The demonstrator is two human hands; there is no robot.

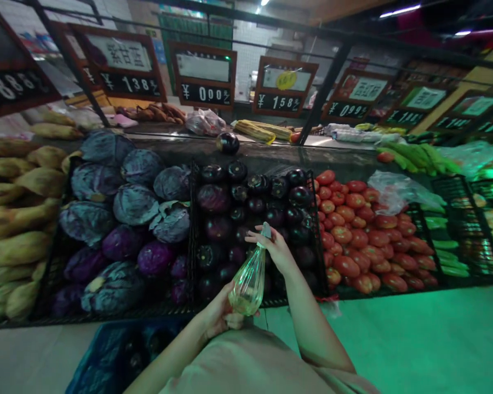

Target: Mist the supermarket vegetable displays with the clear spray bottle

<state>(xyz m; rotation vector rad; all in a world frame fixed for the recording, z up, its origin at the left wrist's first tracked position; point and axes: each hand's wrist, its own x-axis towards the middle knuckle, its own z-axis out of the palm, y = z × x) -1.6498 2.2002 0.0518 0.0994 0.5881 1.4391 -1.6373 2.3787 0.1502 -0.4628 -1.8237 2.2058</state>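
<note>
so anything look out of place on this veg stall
One eggplant sits alone on the dark ledge, behind the black crate holding the others. A loose clear plastic bag also lies over the back edge of the tomatoes.

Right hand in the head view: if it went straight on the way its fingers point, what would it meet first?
Probably the dark eggplants in the black crate, beyond the fingers of the right hand on the clear plastic bottle; depth is unclear here.
</note>
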